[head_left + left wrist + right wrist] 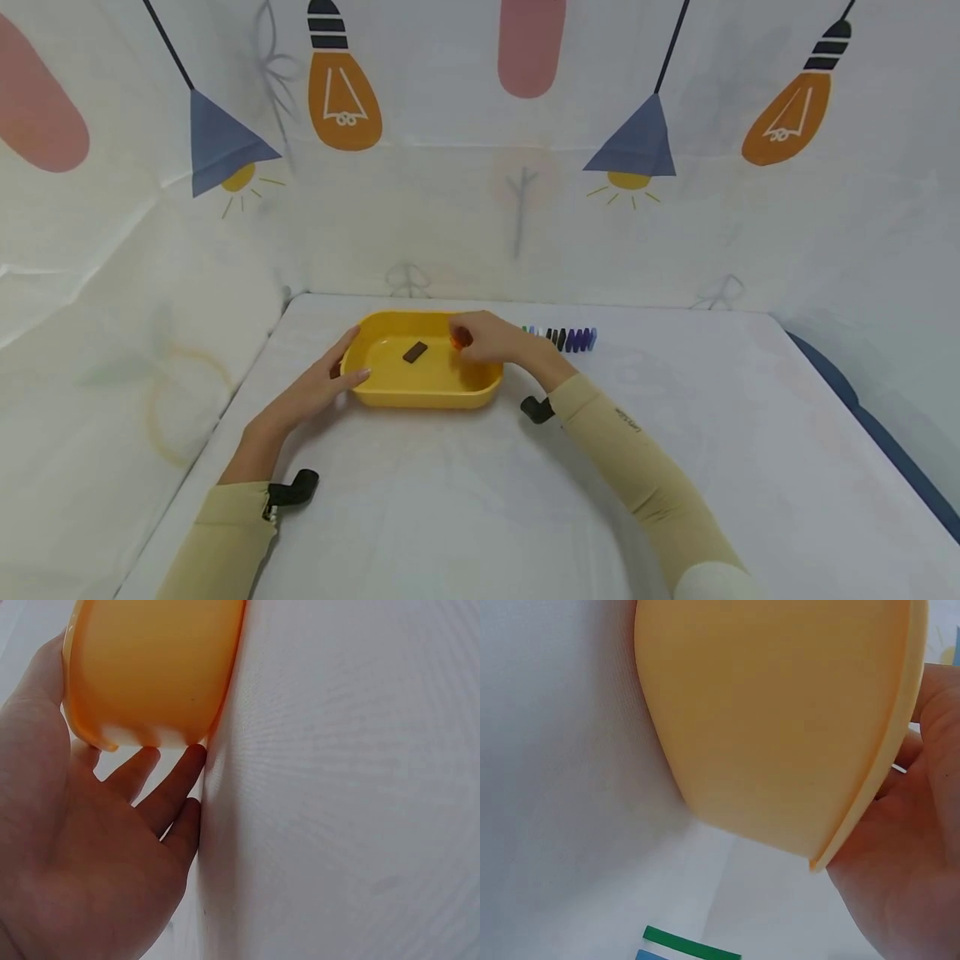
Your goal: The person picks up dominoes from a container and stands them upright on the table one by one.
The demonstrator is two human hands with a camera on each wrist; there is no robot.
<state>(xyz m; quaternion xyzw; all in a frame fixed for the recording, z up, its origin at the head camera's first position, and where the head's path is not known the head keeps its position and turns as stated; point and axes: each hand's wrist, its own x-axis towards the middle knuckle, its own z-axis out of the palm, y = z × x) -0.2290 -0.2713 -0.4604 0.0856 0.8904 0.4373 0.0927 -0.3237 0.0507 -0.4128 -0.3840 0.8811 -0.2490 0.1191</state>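
A yellow plastic tray (420,400) sits on the white table near its back edge. My left hand (318,389) holds the tray's left end, thumb over the rim; in the left wrist view the fingers (176,784) rest against the outer wall. Over the tray's right side, my right hand (487,337) pinches a small orange-red piece (456,342), mostly hidden by the fingers. Inside the tray lies a flat dark brown domino (415,352). From the right wrist, the tray wall (772,712) hides the right fingertips.
Right of the tray, several dominoes (577,340) stand in a row, black, purple and light blue among them, partly behind the right wrist. A green domino (690,943) shows low in the right wrist view. A printed cloth wall (450,225) rises behind the table.
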